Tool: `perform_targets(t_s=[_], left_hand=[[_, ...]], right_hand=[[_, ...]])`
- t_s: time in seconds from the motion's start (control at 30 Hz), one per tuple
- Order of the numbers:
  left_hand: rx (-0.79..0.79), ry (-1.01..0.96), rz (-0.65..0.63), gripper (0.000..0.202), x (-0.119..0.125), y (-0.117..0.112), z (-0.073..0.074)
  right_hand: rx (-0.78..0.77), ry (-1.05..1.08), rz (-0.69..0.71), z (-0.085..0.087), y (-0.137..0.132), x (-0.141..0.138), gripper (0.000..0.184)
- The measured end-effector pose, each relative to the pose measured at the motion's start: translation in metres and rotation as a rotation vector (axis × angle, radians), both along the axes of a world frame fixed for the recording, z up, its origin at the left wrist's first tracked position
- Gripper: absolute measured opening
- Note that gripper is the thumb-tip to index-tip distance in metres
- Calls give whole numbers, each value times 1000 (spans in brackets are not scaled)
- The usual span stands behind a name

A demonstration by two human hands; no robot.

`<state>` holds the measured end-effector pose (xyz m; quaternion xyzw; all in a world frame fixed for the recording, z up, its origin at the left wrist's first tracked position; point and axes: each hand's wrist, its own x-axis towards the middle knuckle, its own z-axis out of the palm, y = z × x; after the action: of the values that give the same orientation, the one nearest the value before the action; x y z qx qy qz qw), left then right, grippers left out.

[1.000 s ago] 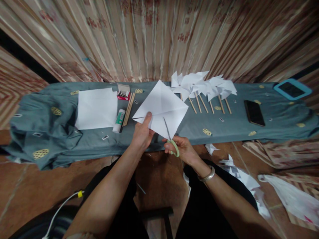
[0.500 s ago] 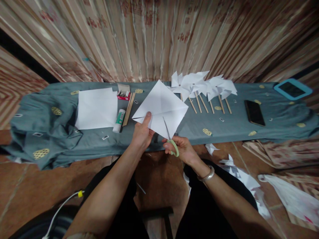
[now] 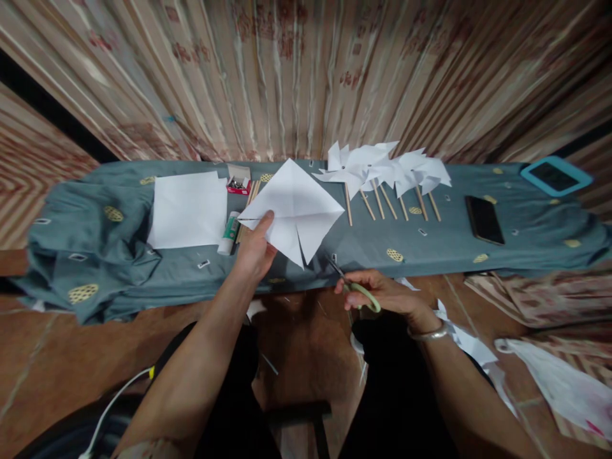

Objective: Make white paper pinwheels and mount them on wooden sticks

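My left hand (image 3: 257, 247) grips a square white sheet of paper (image 3: 299, 203) by its lower left edge, thumb on top. The sheet is turned like a diamond, with crease lines and slits running in from its left and bottom corners. To the right and below, my right hand (image 3: 370, 292) holds scissors (image 3: 356, 287) with light green handles, apart from the paper. Their blades point up and left and look closed. Several white paper pinwheels (image 3: 370, 167) on wooden sticks lie beyond the sheet at right.
On the cloth-covered bench (image 3: 306, 280) lie a stack of white paper (image 3: 189, 210), a glue stick (image 3: 229, 233), a small red box (image 3: 238, 181), wooden sticks (image 3: 253, 190), a phone (image 3: 484, 219) and a blue-framed tablet (image 3: 556, 176). Paper scraps (image 3: 473, 344) lie on the floor at right.
The scissors have come out of the paper, leaving an open slit at the bottom corner. My right hand has moved right and down; my left hand and the sheet have shifted left.
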<state>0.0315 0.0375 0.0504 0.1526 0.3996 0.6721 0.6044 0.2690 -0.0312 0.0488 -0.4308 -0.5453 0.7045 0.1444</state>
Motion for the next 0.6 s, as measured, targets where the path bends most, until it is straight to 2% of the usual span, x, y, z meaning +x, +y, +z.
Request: perform_targets(t_s=[0.1,0.23,0.3,0.43,0.6], left_hand=[[-7,44,-83,23,-1,-4,-1],[-48,104,-249,22,4,-12,-3],[-78,141,-297,25,6,-15,-4],[-82,212,-396,30,11,-19,-8],[-86,293,-523,36,18,-25,-19]], right_hand=[[41,7,-197,5,3,17,43],[274,17,-653,3,16,27,44],[346,13,-762,1,24,28,45],[392,33,-834,1,32,23,44],[291,93,-681,-3,26,7,43]])
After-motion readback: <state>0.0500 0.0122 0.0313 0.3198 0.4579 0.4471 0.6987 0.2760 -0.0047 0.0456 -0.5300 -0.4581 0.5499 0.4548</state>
